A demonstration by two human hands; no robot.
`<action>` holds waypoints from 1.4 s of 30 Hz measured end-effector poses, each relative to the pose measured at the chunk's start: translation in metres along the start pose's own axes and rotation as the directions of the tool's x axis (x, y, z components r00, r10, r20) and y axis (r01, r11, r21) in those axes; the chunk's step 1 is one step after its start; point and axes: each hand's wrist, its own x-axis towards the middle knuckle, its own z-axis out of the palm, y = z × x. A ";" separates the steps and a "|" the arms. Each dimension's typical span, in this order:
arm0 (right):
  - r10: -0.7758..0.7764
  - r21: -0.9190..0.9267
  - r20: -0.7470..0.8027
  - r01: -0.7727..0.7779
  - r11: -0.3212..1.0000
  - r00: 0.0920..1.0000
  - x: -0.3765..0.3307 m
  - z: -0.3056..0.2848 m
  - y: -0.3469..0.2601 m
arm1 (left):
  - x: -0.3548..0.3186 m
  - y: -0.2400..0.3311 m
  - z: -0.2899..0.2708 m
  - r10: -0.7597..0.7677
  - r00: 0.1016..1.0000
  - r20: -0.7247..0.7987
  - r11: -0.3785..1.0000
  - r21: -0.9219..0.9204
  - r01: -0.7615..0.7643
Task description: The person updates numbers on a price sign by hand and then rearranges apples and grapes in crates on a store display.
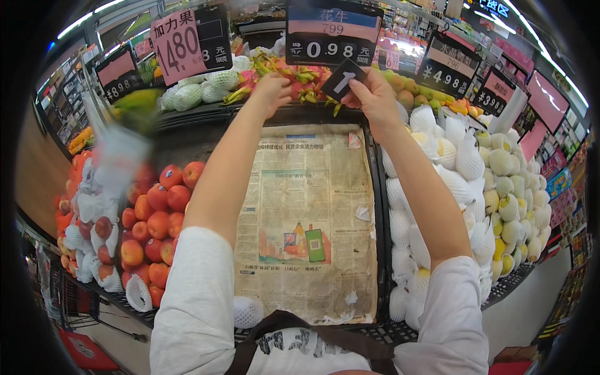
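Right hand [373, 95]: pinches a black number card [343, 80], raised just below the black price sign [333, 32]. Left hand [272, 89]: closed over dragon fruit [300, 80] at the crate's far end. Between forearms: newspaper [309, 219] lining the crate. Left: apples [153, 219].

I log a black number card [342, 81] with a white digit, pinched in the right hand [374, 100]. Dragon fruit [300, 78]: pink with yellow-green tips. Apples [153, 222]: red-orange, some in white foam netting. Newspaper liner [306, 219]: yellowed, grey print, one colour advert. Pears [506, 187]: pale yellow under white mesh. Sleeves [194, 300]: white.
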 end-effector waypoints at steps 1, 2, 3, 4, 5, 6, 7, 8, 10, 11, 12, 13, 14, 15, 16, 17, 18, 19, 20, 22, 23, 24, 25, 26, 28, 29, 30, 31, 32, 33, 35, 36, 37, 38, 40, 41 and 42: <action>-0.048 0.012 -0.001 0.048 0.999 0.999 0.007 0.003 -0.003 | 0.015 0.006 -0.001 0.022 1.000 -0.011 1.000 -0.009 -0.022; -0.044 -0.011 0.013 0.044 0.999 0.999 0.013 0.011 -0.006 | 0.040 0.005 -0.015 0.032 0.995 -0.096 0.999 0.047 -0.027; -0.032 -0.038 0.024 0.033 0.999 0.999 0.020 0.009 -0.004 | 0.049 0.004 -0.013 0.048 0.994 -0.101 0.998 0.037 -0.044; -0.021 -0.063 0.036 0.023 0.998 0.999 0.029 0.008 -0.001 | 0.056 0.004 -0.011 0.065 0.992 -0.110 0.998 0.028 -0.062; -0.008 -0.090 0.042 0.012 0.996 0.999 0.037 0.005 0.002 | 0.059 0.005 -0.004 0.079 0.991 -0.112 0.997 0.020 -0.077; -0.023 -0.097 0.046 0.027 0.995 0.999 0.046 0.002 0.005 | 0.055 0.006 0.006 0.085 0.989 -0.124 0.996 0.015 -0.083; -0.032 -0.114 0.047 0.037 0.993 0.998 0.054 0.001 0.009 | 0.058 0.006 0.007 0.088 0.996 -0.028 0.996 -0.001 -0.088; -0.041 -0.124 0.057 0.048 0.991 0.998 0.062 0.004 0.013 | 0.059 0.007 0.003 0.095 0.994 0.057 0.995 -0.015 -0.095; -0.057 -0.141 0.065 0.065 0.988 0.996 0.079 0.011 0.020 | 0.060 0.007 0.000 0.137 0.975 0.177 0.991 -0.028 -0.134; -0.009 -0.187 0.033 0.015 0.982 0.999 0.086 0.016 0.020 | 0.058 0.004 0.001 0.128 0.978 0.164 0.991 -0.069 -0.118; -0.086 -0.285 0.057 0.099 0.953 0.995 0.099 0.014 0.026 | 0.052 0.004 0.006 0.125 0.980 0.158 0.988 -0.109 -0.108; -0.159 -0.378 0.090 0.181 0.908 0.983 0.111 0.013 0.034 | 0.044 0.003 0.010 0.121 0.981 0.149 0.984 -0.148 -0.099; -0.183 -0.433 0.112 0.214 0.876 0.977 0.120 0.019 0.036 | 0.032 0.008 0.012 0.134 0.981 0.140 0.982 -0.149 -0.113; -0.205 -0.485 0.136 0.246 0.839 0.969 0.127 0.024 0.039 | 0.026 0.008 0.010 0.145 0.978 0.148 0.983 -0.135 -0.125; -0.226 -0.536 0.160 0.277 0.798 0.961 0.132 0.027 0.042 | 0.023 0.008 0.008 0.155 0.975 0.158 0.983 -0.122 -0.136; -0.245 -0.534 0.148 0.286 0.796 0.958 0.136 0.031 0.046 | 0.017 0.009 0.006 0.169 0.972 0.163 0.982 -0.114 -0.152; -0.263 -0.533 0.136 0.294 0.793 0.955 0.139 0.035 0.051 | 0.011 0.012 0.006 0.165 0.976 0.145 0.982 -0.114 -0.149; -0.282 -0.534 0.121 0.302 0.790 0.952 0.141 0.037 0.055 | 0.008 0.012 0.006 0.183 0.969 0.165 0.980 -0.106 -0.167; -0.333 -0.585 0.133 0.345 0.734 0.933 0.143 0.039 0.059 | 0.005 0.014 0.004 0.201 0.962 0.185 0.978 -0.092 -0.187; -0.390 -0.651 0.152 0.389 0.652 0.908 0.147 0.038 0.065 | 0.005 0.014 0.005 0.245 0.952 0.185 0.967 -0.122 -0.225; -0.395 -0.662 0.158 0.394 0.638 0.905 0.145 0.043 0.064 | 0.004 0.013 0.003 0.249 0.951 0.180 0.966 -0.113 -0.232; -0.358 -0.643 0.154 0.369 0.672 0.921 0.142 0.046 0.063 | 0.003 0.012 0.001 0.253 0.951 0.177 0.966 -0.105 -0.238; -0.320 -0.624 0.150 0.341 0.703 0.935 0.140 0.050 0.062 | 0.003 0.011 -0.001 0.257 0.950 0.175 0.965 -0.097 -0.243; -0.330 -0.620 0.131 0.337 0.708 0.935 0.142 0.047 0.063 | 0.001 0.012 0.003 0.256 0.951 0.175 0.965 -0.102 -0.241; -0.350 -0.614 0.093 0.330 0.717 0.932 0.145 0.042 0.066 | -0.002 0.012 0.011 0.252 0.951 0.177 0.965 -0.113 -0.235; -0.323 -0.611 0.097 0.312 0.728 0.942 0.146 0.041 0.066 | -0.002 0.011 0.012 0.255 0.951 0.174 0.965 -0.113 -0.238; -0.296 -0.608 0.100 0.294 0.738 0.950 0.146 0.039 0.066 | -0.003 0.011 0.013 0.257 0.951 0.171 0.964 -0.112 -0.240; -0.269 -0.605 0.103 0.275 0.747 0.958 0.146 0.037 0.066 | -0.003 0.010 0.014 0.259 0.951 0.169 0.964 -0.112 -0.243; -0.209 -0.623 0.119 0.237 0.746 0.971 0.143 0.040 0.062 | -0.002 0.009 0.012 0.260 0.951 0.165 0.963 -0.113 -0.244; -0.148 -0.641 0.133 0.199 0.741 0.980 0.141 0.041 0.058 | 0.000 0.007 0.010 0.261 0.952 0.161 0.963 -0.114 -0.244; -0.029 -0.542 0.092 0.075 0.837 0.995 0.133 0.044 0.049 | 0.000 0.006 0.008 0.259 0.954 0.151 0.964 -0.107 -0.245; 0.035 -0.407 0.046 -0.013 0.914 0.998 0.127 0.046 0.043 | 0.000 0.006 0.008 0.257 0.955 0.148 0.965 -0.098 -0.245; 0.105 -0.257 0.011 -0.098 0.961 0.994 0.122 0.049 0.041 | -0.001 0.007 0.009 0.255 0.956 0.144 0.966 -0.089 -0.245; 0.095 -0.239 -0.050 -0.104 0.965 0.994 0.116 0.052 0.039 | -0.001 0.006 0.009 0.262 0.955 0.140 0.964 -0.087 -0.252; 0.081 -0.199 -0.168 -0.114 0.973 0.982 0.111 0.059 0.037 | -0.001 0.004 0.008 0.275 0.953 0.128 0.961 -0.083 -0.266; 0.036 -0.283 -0.180 -0.086 0.955 0.983 0.113 0.058 0.038 | -0.002 0.003 0.011 0.282 0.950 0.133 0.958 -0.091 -0.272; -0.010 -0.364 -0.187 -0.060 0.929 0.982 0.117 0.057 0.041 | -0.003 0.003 0.014 0.289 0.947 0.138 0.956 -0.099 -0.277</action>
